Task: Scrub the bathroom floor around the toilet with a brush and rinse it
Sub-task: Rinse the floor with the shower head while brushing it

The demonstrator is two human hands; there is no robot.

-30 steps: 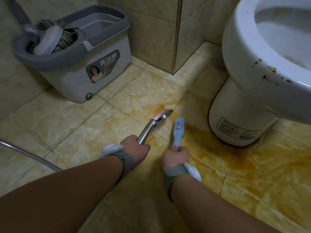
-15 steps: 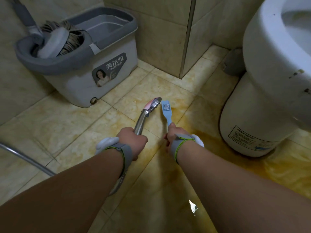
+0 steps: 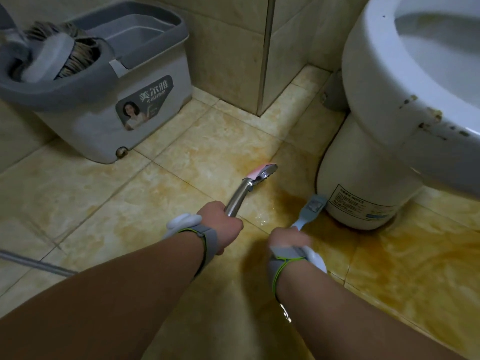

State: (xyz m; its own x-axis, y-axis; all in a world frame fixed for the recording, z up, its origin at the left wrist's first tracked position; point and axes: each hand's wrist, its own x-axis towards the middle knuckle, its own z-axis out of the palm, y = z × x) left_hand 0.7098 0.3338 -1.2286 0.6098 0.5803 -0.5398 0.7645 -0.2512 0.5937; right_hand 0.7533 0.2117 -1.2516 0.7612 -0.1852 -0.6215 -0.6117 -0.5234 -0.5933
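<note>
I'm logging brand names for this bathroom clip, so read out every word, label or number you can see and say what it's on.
"美尔雅": on the label on the side of the grey mop bucket.
The smaller line under it is too blurred to read.
"NOTICE": on the sticker on the toilet base. Its fine print is too small to read.
The tag on the blue brush is unreadable.

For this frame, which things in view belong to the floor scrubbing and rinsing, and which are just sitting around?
In use:
- blue brush, gripped by the right hand
- shower sprayer, gripped by the left hand
- stained floor by the toilet

Lying about:
- mop bucket
- mop resting in the bucket
</note>
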